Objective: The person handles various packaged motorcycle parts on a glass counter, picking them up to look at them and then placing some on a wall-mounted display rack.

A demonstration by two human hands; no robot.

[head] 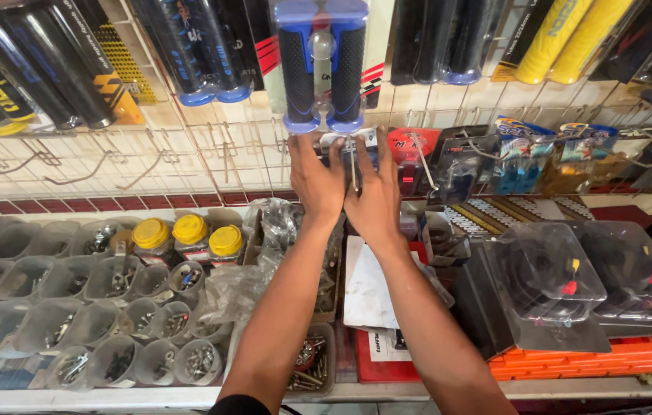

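Reaching up, both hands' fingers pinch one blue-and-black grip pack (321,65) hanging far on the wire rack (187,157): left hand (315,178), right hand (374,192). Three yellow-lidded jars (189,238) stand on the cluttered shop surface (111,398).

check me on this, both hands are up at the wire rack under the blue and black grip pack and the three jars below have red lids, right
Not quite. In the head view the three jars have yellow lids, not red. The rest holds: the left hand and right hand are up at the wire rack under the blue and black grip pack.
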